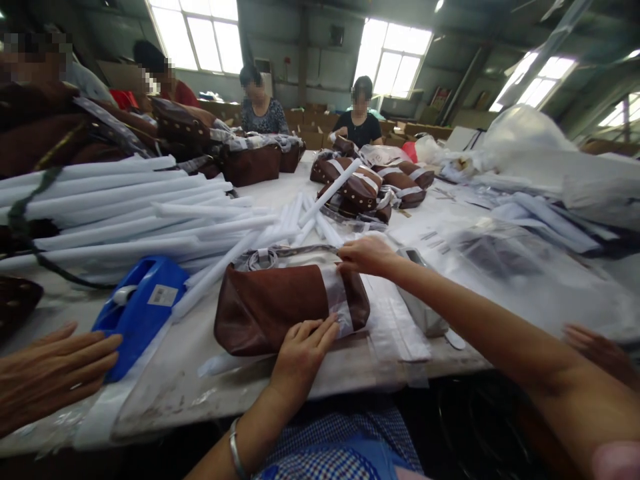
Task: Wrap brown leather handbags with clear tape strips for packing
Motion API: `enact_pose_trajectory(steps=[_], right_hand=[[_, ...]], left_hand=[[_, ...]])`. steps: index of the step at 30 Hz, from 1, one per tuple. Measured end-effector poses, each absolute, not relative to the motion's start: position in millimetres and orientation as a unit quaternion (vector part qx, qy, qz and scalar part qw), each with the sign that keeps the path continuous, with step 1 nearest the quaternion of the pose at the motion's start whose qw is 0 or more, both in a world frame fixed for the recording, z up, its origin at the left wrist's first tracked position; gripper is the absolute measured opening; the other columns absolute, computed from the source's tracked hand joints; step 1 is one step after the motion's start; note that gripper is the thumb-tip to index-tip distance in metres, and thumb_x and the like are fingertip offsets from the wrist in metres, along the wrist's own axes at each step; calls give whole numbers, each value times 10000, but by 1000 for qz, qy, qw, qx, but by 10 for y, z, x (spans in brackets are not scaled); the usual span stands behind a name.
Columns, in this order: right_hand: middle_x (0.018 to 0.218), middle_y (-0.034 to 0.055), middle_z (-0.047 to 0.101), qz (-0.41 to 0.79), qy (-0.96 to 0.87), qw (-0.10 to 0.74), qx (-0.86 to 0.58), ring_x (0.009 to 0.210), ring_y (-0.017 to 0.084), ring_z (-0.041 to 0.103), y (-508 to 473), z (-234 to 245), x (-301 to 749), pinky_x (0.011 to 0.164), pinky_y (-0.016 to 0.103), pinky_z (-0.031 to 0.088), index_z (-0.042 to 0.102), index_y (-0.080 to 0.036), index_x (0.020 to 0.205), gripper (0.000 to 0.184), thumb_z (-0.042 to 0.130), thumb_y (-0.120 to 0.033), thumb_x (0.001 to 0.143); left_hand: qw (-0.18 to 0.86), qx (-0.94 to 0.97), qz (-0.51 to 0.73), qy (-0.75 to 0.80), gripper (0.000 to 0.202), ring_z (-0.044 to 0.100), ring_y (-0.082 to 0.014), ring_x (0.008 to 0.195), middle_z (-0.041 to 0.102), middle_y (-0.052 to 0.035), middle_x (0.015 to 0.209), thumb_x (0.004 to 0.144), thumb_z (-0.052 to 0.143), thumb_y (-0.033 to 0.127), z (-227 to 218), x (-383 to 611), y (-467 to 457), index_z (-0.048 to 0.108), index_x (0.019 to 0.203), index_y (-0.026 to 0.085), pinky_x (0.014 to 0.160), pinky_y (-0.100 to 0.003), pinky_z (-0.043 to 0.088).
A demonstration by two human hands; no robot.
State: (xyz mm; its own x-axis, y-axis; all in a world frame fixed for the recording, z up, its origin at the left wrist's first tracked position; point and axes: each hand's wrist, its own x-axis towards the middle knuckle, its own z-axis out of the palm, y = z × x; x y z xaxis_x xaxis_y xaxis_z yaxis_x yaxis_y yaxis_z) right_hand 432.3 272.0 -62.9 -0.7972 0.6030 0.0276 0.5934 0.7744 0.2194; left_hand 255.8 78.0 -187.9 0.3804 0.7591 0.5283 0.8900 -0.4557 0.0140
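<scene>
A brown leather handbag (280, 300) lies on its side on the table in front of me. A pale, shiny wrapping strip (336, 293) runs around its right part. My left hand (305, 340) rests with its fingers stretched flat over the strip's lower end, at the bag's near edge. At the bag's upper edge, my right hand (367, 257) has its fingers pinched together at the strip's top end; the fingertips partly hide what they hold. Behind the bag lies its strap, covered in clear plastic, with a wrapped loop (263, 259).
A blue tape dispenser (143, 313) stands at left, with a co-worker's hand (60, 367) beside it. White foam rolls (125, 213) are piled behind. More brown bags (350, 180) lie farther back. Plastic sheets (510, 260) cover the right side; another hand (600, 350) is at the right edge.
</scene>
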Motion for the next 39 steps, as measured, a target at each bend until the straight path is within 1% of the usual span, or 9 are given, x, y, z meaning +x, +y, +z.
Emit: enact_pose_trajectory(steps=[5, 8, 11, 16, 20, 28, 32, 35, 39], right_hand=[[1005, 51, 746, -28, 920, -230, 315, 897, 180, 697, 2151, -1116, 4586, 796, 282, 523, 699, -229, 1071, 179, 561, -311, 992], [1132, 55, 738, -39, 947, -245, 203, 1034, 189, 690, 1816, -1430, 4672, 997, 373, 513, 657, -245, 1206, 244, 532, -231, 997], [1289, 67, 682, 24, 937, -265, 229, 1211, 234, 628, 1664, -1572, 4735, 1121, 481, 432, 619, -244, 1289, 315, 545, -203, 986], [1446, 103, 559, 69, 929, -265, 250, 1391, 267, 465, 1459, -1751, 4765, 1182, 507, 368, 502, -163, 1430, 452, 560, -246, 989], [1509, 91, 487, 78, 941, -244, 219, 1432, 242, 406, 1372, -1944, 4780, 1186, 476, 374, 321, -161, 1544, 561, 443, -104, 999], [1520, 66, 473, 67, 941, -251, 219, 1424, 226, 420, 1475, -2011, 4823, 1178, 460, 390, 235, -228, 1574, 652, 398, -24, 976], [1519, 73, 477, 52, 940, -255, 222, 1426, 238, 415, 1445, -2002, 4819, 1194, 475, 354, 258, -214, 1570, 668, 402, 1, 955], [1466, 62, 545, 12, 931, -287, 225, 1385, 250, 471, 1251, -1959, 4801, 1193, 487, 341, 398, -245, 1515, 613, 479, -28, 946], [1225, 42, 707, -218, 846, -358, 331, 1133, 216, 657, 836, -1947, 4623, 1020, 401, 506, 639, -273, 1249, 329, 571, -157, 948]], left_hand=[[139, -813, -265, -500, 341, 600, -144, 1058, 617, 46, 1395, 983, 555, 212, -1961, 2549, 775, 615, 1313, 274, 930, -281, 493], [138, -815, -269, -495, 369, 599, -150, 1105, 612, 37, 1401, 993, 536, 213, -2014, 2533, 772, 587, 1354, 271, 958, -289, 490], [141, -820, -261, -489, 382, 602, -150, 1129, 592, 43, 1422, 997, 528, 215, -2048, 2507, 771, 570, 1373, 272, 961, -289, 499], [183, -826, -277, -456, 359, 615, -159, 1164, 613, 0, 1399, 1012, 484, 209, -2077, 2468, 783, 588, 1355, 238, 949, -298, 527], [211, -854, -228, -418, 382, 580, -156, 1255, 576, -34, 1443, 1012, 449, 171, -2029, 2378, 738, 563, 1375, 202, 1035, -299, 503], [267, -814, -172, -485, 475, 555, -214, 1308, 611, -69, 1402, 1001, 411, 101, -1819, 1722, 244, 478, 1460, 206, 1253, -510, 215], [272, -811, -174, -488, 464, 594, -193, 1259, 638, -59, 1368, 1000, 435, 95, -1825, 1510, 170, 500, 1444, 214, 1236, -448, 268], [263, -806, -196, -492, 445, 639, -162, 1182, 668, -28, 1327, 993, 485, 105, -1892, 1468, 220, 533, 1416, 233, 1183, -364, 353], [243, -805, -222, -494, 455, 637, -166, 1190, 667, -16, 1327, 992, 496, 112, -1980, 1443, 253, 523, 1424, 253, 1129, -351, 414]])
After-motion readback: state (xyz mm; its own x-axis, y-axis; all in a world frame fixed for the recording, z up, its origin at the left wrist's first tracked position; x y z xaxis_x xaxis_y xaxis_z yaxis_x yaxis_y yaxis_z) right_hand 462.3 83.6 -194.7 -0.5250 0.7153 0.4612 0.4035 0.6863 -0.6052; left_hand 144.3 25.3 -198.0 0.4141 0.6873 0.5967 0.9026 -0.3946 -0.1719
